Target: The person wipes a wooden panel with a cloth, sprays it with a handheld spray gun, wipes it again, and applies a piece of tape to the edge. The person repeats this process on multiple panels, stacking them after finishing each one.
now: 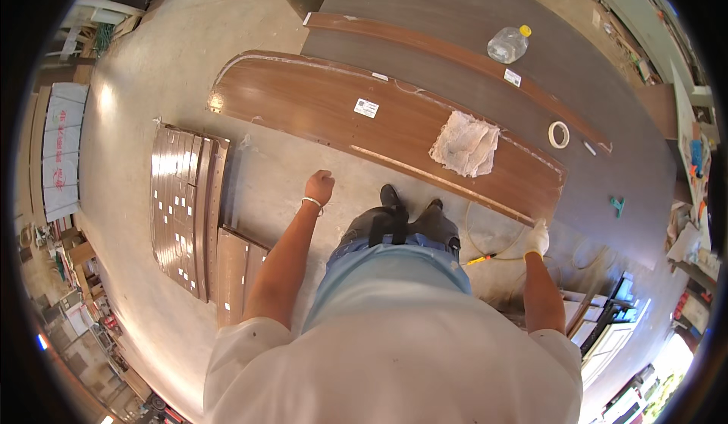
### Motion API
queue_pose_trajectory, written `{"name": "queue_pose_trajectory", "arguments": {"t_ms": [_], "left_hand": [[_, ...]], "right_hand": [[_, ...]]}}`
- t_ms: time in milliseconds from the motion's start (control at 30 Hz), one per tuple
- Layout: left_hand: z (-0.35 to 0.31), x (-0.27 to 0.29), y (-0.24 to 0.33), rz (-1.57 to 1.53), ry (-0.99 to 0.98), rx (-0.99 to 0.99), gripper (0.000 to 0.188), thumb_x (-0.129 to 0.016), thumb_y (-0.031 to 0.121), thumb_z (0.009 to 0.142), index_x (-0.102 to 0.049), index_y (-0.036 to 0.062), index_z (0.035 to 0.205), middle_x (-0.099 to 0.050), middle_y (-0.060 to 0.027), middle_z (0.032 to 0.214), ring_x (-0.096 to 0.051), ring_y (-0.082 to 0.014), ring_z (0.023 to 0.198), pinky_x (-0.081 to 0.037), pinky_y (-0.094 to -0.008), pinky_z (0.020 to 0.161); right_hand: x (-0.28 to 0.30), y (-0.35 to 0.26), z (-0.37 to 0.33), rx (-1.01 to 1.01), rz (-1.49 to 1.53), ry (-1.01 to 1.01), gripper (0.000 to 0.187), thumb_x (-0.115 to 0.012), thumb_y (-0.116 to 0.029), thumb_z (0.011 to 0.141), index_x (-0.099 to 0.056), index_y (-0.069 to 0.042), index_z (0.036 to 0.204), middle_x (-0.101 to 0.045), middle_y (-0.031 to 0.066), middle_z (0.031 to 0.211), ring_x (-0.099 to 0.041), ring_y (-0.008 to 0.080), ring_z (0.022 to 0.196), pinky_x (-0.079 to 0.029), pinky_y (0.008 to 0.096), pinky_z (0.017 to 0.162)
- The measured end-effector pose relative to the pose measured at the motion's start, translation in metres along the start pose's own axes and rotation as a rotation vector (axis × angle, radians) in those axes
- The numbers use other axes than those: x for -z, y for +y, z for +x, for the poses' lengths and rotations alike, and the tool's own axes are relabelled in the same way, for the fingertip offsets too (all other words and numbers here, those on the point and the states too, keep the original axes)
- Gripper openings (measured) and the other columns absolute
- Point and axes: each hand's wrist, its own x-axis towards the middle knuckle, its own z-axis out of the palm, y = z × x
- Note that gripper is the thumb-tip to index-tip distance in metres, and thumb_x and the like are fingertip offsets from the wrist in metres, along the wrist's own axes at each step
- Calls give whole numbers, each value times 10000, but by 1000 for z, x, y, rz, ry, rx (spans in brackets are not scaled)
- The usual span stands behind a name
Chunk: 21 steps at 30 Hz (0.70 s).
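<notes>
My left hand (321,187), bare and with a bracelet at the wrist, hangs in a closed fist over the floor, apart from the board. Nothing shows in it. My right hand (537,238) wears a white glove and is at the near right corner of a long brown wood-grain board (303,94); its fingers are too small and hidden to read. The board has one rounded far-left corner and a raw, pale near edge. On it lie a crumpled whitish cloth (465,145) and a white label (365,108).
The board rests on a dark grey table (607,98) with a narrow brown strip (425,42), a yellow-capped clear bottle (508,45), a tape roll (558,134) and a green tool (617,206). Stacked brown panels (178,204) stand left. A yellow-and-red tool (481,259) with a hose hangs near my legs.
</notes>
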Motion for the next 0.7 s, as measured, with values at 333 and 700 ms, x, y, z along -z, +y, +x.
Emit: {"name": "queue_pose_trajectory", "arguments": {"t_ms": [333,700], "left_hand": [[60,-9,45,-818,115,410,378,-673,251,961,-579,1,1229,-704,-88,969,-718,-277,877,-564,-432,708],[68,-17,81,-1282,33,556,326,-608,254,1018,-564,-17,1194,-631,-172,1109,-657,-359,1026,-583,-560,925]], "right_hand": [[-77,-43,-114,39,54,-330,420,-630,-195,817,-711,-100,1218,-724,164,1172,-681,353,1110,-533,448,952],[35,-285,-47,681,104,282,609,-799,-242,770,-611,-185,1347,-589,164,1340,-516,442,1259,-464,538,1026]]}}
